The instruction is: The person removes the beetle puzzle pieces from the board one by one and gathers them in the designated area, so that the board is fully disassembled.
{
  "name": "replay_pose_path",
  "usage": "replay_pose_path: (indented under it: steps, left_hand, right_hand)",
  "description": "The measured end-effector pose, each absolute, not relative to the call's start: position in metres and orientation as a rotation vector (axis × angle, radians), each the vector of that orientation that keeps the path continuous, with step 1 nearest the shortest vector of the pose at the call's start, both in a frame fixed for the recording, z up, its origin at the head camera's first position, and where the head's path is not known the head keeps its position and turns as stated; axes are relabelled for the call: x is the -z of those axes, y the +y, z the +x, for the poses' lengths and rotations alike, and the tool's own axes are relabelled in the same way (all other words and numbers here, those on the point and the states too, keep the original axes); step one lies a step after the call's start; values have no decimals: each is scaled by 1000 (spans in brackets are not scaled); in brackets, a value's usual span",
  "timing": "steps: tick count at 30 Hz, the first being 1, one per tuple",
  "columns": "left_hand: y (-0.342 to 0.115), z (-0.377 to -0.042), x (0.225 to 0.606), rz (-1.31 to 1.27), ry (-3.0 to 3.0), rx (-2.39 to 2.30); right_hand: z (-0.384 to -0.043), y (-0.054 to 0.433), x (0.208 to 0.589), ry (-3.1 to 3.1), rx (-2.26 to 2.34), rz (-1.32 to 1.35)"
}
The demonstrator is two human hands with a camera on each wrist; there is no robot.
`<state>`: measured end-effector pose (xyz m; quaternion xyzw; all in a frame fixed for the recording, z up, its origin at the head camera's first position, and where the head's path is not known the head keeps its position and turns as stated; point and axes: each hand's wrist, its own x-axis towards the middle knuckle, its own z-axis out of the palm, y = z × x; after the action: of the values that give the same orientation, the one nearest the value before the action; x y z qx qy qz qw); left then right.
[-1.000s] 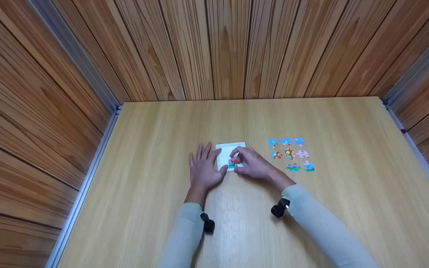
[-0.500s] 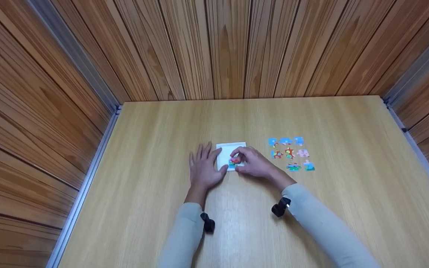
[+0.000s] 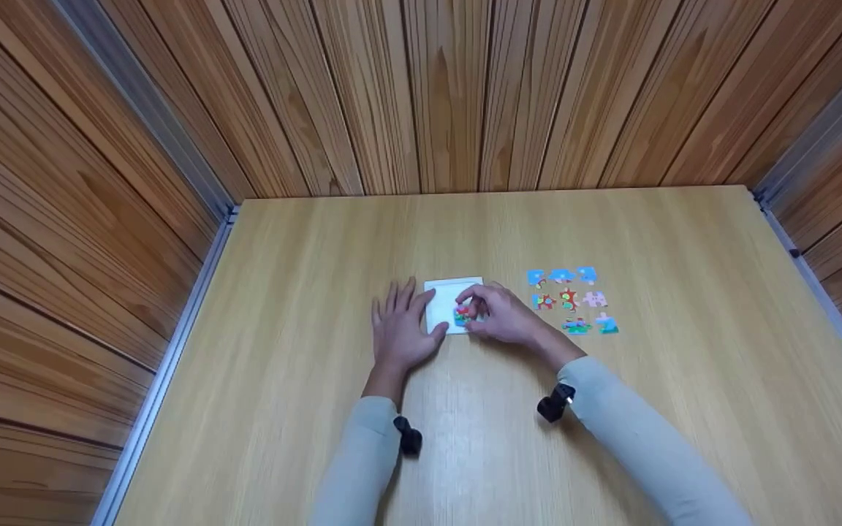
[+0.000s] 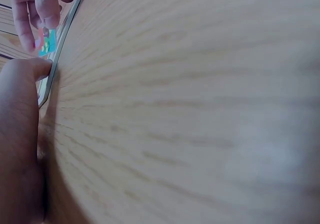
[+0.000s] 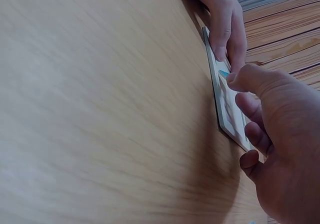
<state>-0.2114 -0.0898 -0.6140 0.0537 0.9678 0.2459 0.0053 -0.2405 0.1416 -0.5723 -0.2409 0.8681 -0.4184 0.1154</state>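
A white puzzle board (image 3: 438,298) with a raised rim lies flat on the table. My left hand (image 3: 403,333) is spread beside it, and its thumb and index finger touch the board's left side. Over the board's lower right part, my right hand (image 3: 505,315) pinches a red, blue and green jigsaw piece (image 3: 461,315) between thumb and fingers. The left wrist view shows part of that piece (image 4: 47,43) under the right fingertips. In the right wrist view, most of it is hidden behind the thumb.
Several loose jigsaw pieces (image 3: 569,300) lie in rough rows right of the board, in blue, red, pink and green. The wooden table (image 3: 304,292) is bordered by wood-panelled walls (image 3: 450,102) at the back and sides.
My right hand has shifted slightly to the right over the board, and the pinched jigsaw piece has gone with it, turning a little. The left hand has stayed in place.
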Motion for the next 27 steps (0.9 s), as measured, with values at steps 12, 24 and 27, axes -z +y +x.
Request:
replay_pose_path:
  steps: [12,24,27]
  left_hand:
    - [-89,-211,613,184,3022,-796]
    - [-89,-210,613,181,3032,-753]
    - [-89,-210,613,176,3031,-758]
  right_hand:
    - [-241,154,568,2512,1224,-636]
    - [-237,171,563,2500,1254,-603]
    - [-236,176,562,2523,1262,-612]
